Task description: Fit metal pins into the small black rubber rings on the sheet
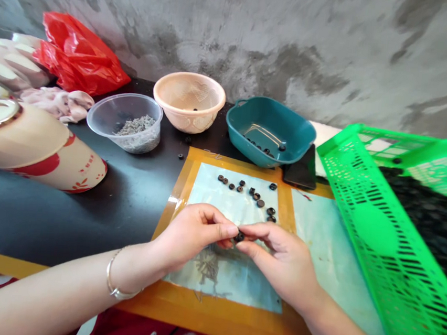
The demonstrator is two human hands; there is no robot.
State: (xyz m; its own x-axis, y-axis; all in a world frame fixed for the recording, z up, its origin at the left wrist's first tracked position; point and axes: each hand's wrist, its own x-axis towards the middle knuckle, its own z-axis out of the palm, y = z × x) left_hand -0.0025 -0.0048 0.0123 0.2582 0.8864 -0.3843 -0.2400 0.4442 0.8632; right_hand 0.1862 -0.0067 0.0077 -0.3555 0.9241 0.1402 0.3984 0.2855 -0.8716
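Note:
Between both sets of fingertips is a small round black part, held over a pale blue sheet taped to the table. My left hand pinches it from the left with thumb and forefinger. From the right, my right hand closes on the same part. Several similar black parts lie loose on the sheet just beyond my hands. A small heap of thin metal pins rests on the sheet below my left hand.
At the right stands a green basket full of black pieces. Along the wall are a teal basin holding a few black parts, a peach bowl and a clear tub of small grey pieces. A large cup and red bag are left.

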